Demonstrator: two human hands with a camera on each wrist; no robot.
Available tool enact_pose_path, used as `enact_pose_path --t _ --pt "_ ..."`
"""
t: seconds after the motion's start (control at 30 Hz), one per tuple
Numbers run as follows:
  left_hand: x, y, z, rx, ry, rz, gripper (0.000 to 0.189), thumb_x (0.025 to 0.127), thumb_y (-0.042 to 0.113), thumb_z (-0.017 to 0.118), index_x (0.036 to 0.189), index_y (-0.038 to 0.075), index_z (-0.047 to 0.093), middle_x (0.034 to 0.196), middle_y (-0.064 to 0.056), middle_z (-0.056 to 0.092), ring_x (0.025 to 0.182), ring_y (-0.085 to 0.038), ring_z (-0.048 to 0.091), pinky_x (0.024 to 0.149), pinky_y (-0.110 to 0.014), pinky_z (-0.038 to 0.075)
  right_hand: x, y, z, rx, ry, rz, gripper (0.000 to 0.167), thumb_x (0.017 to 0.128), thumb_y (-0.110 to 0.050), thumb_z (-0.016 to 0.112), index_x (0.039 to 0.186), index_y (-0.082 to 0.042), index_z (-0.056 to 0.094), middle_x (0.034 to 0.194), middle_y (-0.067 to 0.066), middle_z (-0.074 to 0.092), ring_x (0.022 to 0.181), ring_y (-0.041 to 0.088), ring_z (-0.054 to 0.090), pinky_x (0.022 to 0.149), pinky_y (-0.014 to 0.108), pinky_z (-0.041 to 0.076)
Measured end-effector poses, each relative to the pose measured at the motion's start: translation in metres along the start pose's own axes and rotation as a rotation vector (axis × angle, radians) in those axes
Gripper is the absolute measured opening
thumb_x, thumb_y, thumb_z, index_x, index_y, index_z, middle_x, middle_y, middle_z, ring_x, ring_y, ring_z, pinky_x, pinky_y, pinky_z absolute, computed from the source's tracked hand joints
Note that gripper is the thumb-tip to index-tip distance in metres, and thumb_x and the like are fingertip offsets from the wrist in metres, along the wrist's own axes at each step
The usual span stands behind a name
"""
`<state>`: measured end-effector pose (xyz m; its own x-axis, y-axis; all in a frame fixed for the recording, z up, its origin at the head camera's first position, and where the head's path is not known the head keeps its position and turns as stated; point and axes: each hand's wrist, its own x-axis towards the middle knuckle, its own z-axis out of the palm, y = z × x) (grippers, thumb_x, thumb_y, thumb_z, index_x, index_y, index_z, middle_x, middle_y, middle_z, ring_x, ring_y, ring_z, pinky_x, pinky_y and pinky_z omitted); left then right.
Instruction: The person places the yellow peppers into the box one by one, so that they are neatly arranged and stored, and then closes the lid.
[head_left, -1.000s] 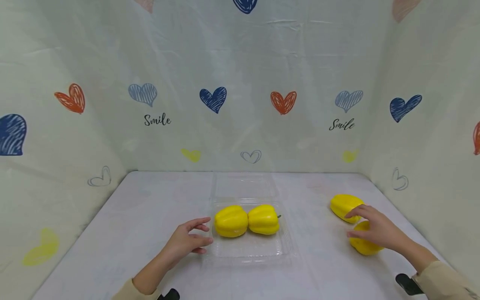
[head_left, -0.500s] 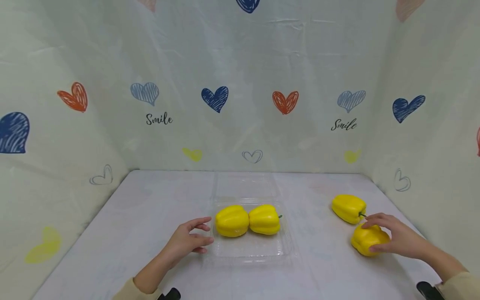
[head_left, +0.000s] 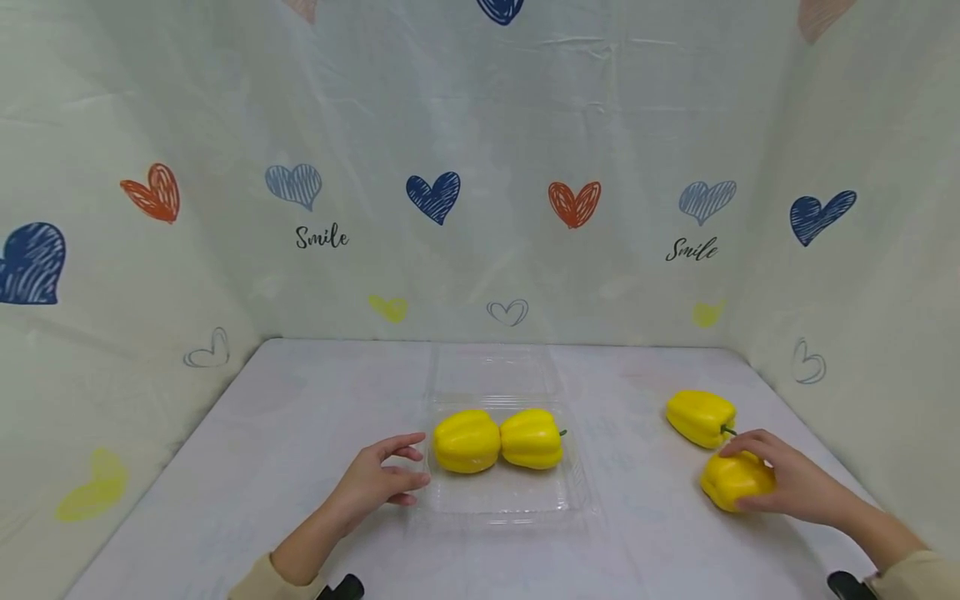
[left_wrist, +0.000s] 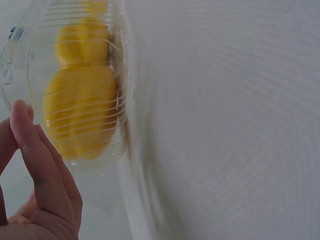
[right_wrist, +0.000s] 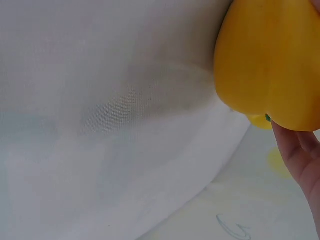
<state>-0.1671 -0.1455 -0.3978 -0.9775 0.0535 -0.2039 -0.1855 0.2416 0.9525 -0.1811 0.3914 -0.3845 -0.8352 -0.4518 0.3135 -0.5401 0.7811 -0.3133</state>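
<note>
Across the table (head_left: 300, 392), only the head view pairs relaxed left hand (head_left: 372, 473) with right hand (head_left: 799, 481) gripping a pepper (head_left: 729, 480)

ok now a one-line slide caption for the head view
Right hand gripping one yellow pepper beside another, two more in an open clear container near the left hand.

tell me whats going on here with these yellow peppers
A person's right hand grips the nearer loose pepper at the right of the white table, while the farther loose pepper lies just beyond it. The left hand is at the left edge of a clear plastic container, fingers relaxed. The container's lid is open, laid back away from the person. Inside are a left pepper and a right pepper, side by side.
</note>
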Motion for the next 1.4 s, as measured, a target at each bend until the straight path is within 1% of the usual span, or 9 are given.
enact_pose_path --t 0.1,0.2,0.3,0.4,0.53,0.73,1.03,1.2,1.4 --pt "0.0 0.0 0.0 0.002 0.002 -0.002 0.062 0.076 0.01 0.077 0.132 0.008 0.052 0.109 -0.011 0.053 0.061 -0.021 0.058 0.064 -0.032 0.056 0.003 -0.007 0.002 -0.039 -0.02 0.053 0.055 0.055 -0.026 0.089 0.102 -0.021 0.061 0.107 0.0 0.051 0.093 0.006 0.048 0.077 0.015 0.045" --pt "0.0 0.001 0.001 0.003 0.006 -0.003 0.061 0.076 0.01 0.077 0.131 0.009 0.052 0.108 -0.01 0.053 0.062 -0.021 0.058 0.064 -0.033 0.056 0.006 -0.015 0.005 -0.055 -0.046 0.095 0.054 0.055 -0.028 0.089 0.101 -0.021 0.062 0.107 0.003 0.051 0.092 0.017 0.05 0.076 0.031 0.05" --pt "0.001 0.001 0.001 0.001 0.007 -0.005 0.061 0.076 0.01 0.077 0.131 0.009 0.052 0.108 -0.01 0.053 0.062 -0.021 0.058 0.064 -0.033 0.056 0.01 -0.023 0.008 -0.026 -0.057 0.117 0.054 0.056 -0.028 0.089 0.101 -0.019 0.062 0.107 0.007 0.051 0.093 0.025 0.05 0.077 0.047 0.049" --pt "0.001 0.0 0.001 0.0 0.01 -0.003 0.061 0.076 0.01 0.077 0.131 0.009 0.053 0.108 -0.01 0.054 0.062 -0.021 0.058 0.063 -0.033 0.056 0.015 -0.03 0.011 0.0 -0.051 0.124 0.053 0.056 -0.027 0.089 0.1 -0.016 0.061 0.108 0.011 0.051 0.092 0.029 0.05 0.077 0.053 0.048" --pt "0.002 -0.001 0.001 -0.002 0.015 0.004 0.061 0.075 0.009 0.077 0.131 0.009 0.053 0.107 -0.009 0.054 0.062 -0.022 0.058 0.062 -0.034 0.056 0.021 -0.04 0.013 0.006 -0.045 0.129 0.054 0.056 -0.028 0.089 0.1 -0.016 0.061 0.107 0.013 0.05 0.091 0.028 0.05 0.075 0.051 0.047" --pt "0.002 0.0 0.001 0.0 0.025 -0.001 0.061 0.075 0.008 0.077 0.131 0.009 0.053 0.108 -0.009 0.055 0.061 -0.022 0.057 0.061 -0.034 0.056 0.029 -0.056 0.017 -0.006 -0.002 0.11 0.054 0.056 -0.027 0.089 0.1 -0.015 0.06 0.104 0.008 0.051 0.09 0.025 0.05 0.073 0.046 0.046" --pt "0.001 0.001 0.0 0.0 -0.001 -0.003 0.06 0.076 0.01 0.077 0.132 0.009 0.052 0.108 -0.01 0.054 0.062 -0.021 0.057 0.064 -0.033 0.056 0.041 -0.09 0.017 0.03 0.027 0.194 0.055 0.061 -0.03 0.087 0.105 -0.012 0.058 0.105 0.008 0.051 0.088 0.026 0.05 0.075 0.049 0.048" --pt "0.001 0.001 0.001 0.004 0.004 -0.01 0.061 0.076 0.011 0.077 0.131 0.01 0.053 0.108 -0.01 0.054 0.063 -0.021 0.058 0.064 -0.033 0.056 0.048 -0.101 0.018 0.055 0.043 0.191 0.055 0.063 -0.028 0.087 0.106 -0.011 0.058 0.108 0.01 0.051 0.09 0.027 0.051 0.076 0.049 0.049" --pt "0.002 0.001 0.002 0.002 0.014 -0.01 0.06 0.076 0.01 0.077 0.131 0.01 0.053 0.108 -0.009 0.054 0.063 -0.021 0.058 0.064 -0.033 0.056 0.056 -0.115 0.019 0.067 0.085 0.141 0.053 0.062 -0.025 0.087 0.104 -0.011 0.058 0.106 0.008 0.051 0.09 0.026 0.05 0.074 0.046 0.049"
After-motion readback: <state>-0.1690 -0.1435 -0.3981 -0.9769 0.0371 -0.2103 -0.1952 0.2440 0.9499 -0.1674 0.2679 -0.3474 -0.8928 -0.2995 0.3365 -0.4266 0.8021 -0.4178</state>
